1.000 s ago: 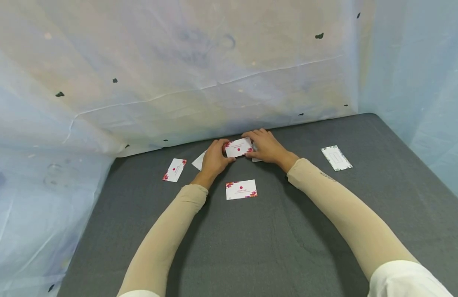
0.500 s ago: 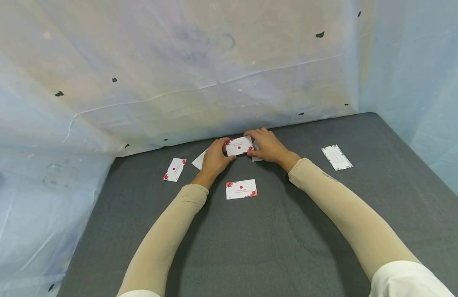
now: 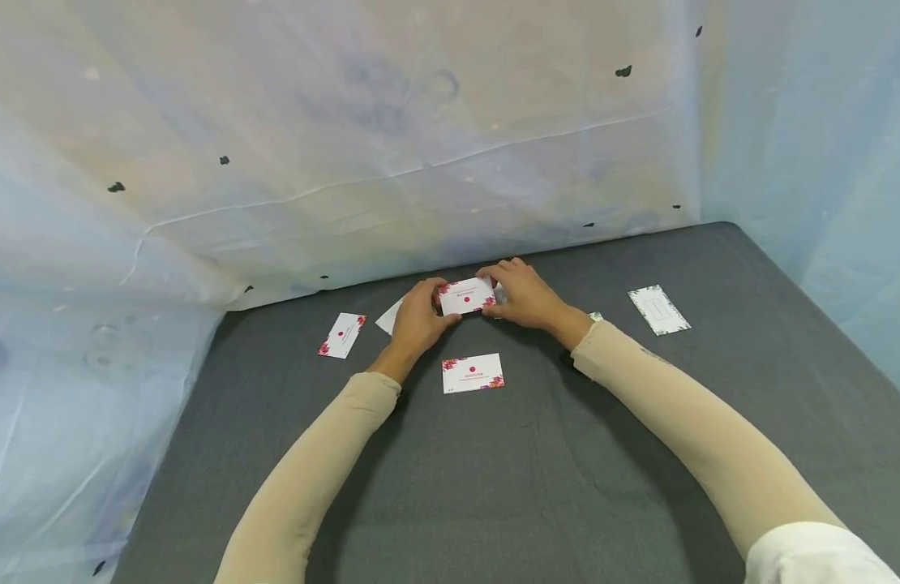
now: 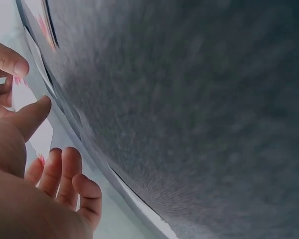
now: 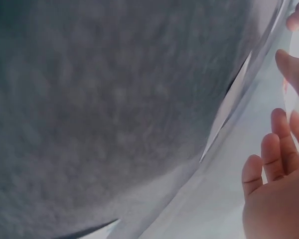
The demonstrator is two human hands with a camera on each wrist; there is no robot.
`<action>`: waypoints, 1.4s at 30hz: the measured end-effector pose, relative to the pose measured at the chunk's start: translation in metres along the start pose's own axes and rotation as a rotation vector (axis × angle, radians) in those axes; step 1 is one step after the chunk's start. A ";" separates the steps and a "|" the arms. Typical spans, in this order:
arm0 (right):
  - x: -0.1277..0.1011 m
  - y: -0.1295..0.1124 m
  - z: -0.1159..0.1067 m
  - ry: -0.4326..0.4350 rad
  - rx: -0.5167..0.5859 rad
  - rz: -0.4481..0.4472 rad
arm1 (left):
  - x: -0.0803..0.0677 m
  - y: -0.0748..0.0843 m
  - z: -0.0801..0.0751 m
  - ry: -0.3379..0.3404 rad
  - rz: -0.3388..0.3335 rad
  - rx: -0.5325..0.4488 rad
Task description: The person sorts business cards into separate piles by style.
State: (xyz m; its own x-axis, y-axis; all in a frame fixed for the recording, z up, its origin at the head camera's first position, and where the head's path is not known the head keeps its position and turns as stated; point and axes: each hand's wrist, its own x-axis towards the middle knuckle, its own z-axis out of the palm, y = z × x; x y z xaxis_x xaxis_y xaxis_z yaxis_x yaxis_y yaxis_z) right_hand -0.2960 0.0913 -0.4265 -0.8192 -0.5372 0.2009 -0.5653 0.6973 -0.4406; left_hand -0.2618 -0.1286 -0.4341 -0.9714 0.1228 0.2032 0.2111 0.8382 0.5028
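Holding one card (image 3: 466,295) between both hands at the far middle of the grey desk (image 3: 537,478), just above the surface.

Since a second ago the card has barely shifted, settling a touch lower and nearer, so the work reads as squaring or steadying it rather than carrying it off. The left hand (image 3: 415,319) pinches its left edge and the right hand (image 3: 521,294) its right edge, fingers curled round it. It is a small white rectangle, face up, with red floral corners and a red dot in the centre. A like card (image 3: 473,373) lies flat just nearer, another (image 3: 342,335) to the left, and a green-edged card (image 3: 658,310) well apart on the right.
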 end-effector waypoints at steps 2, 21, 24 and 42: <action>-0.004 -0.003 -0.001 -0.004 -0.003 -0.010 | -0.004 0.001 -0.001 -0.008 0.008 0.004; -0.035 -0.010 -0.001 -0.037 0.077 -0.021 | -0.030 0.004 -0.006 -0.102 0.103 0.026; -0.043 -0.011 -0.001 -0.054 0.082 -0.016 | -0.035 0.004 -0.005 -0.122 0.126 0.035; -0.084 -0.033 0.005 -0.079 0.047 -0.078 | -0.080 0.000 -0.015 -0.185 0.228 0.014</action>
State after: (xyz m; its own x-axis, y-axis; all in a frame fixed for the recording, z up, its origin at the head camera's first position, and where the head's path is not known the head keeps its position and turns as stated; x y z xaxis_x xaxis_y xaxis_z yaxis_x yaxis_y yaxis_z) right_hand -0.2078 0.1111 -0.4332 -0.7617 -0.6260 0.1671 -0.6203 0.6299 -0.4674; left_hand -0.1827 -0.1461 -0.4372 -0.9026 0.4027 0.1519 0.4260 0.7851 0.4496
